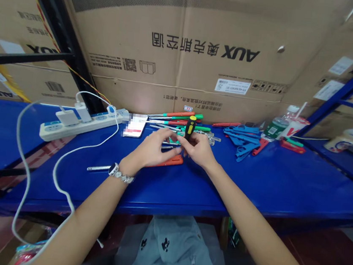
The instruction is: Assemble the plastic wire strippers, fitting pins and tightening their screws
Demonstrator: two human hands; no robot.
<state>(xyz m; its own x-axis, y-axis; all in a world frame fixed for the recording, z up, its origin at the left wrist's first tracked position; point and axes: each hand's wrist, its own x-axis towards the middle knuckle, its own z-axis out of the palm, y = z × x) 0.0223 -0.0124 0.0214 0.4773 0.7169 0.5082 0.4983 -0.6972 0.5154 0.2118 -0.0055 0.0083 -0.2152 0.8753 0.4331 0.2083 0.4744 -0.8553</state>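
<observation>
A screwdriver point(190, 127) with a yellow and black handle stands upright, and the fingers of my right hand point(200, 150) are closed around its lower part. Its tip is hidden by my fingers. My left hand point(153, 149) is beside it, fingers bent and thumb near the fingertips, almost meeting my right hand. What the left fingertips hold is too small to make out. Beneath my left hand lies a tool with an orange handle point(173, 162) and a metal shaft point(97, 168). Red and green handled tools point(181, 115) and small metal pieces point(209, 137) lie just behind my hands.
A pile of blue plastic pieces point(242, 141) is at the right, near a bottle point(275, 127) and a cup point(293, 128). At left are a power strip point(81, 127), a white cable point(59, 183) and a phone point(135, 125). A large carton point(187, 65) backs the blue table point(273, 182).
</observation>
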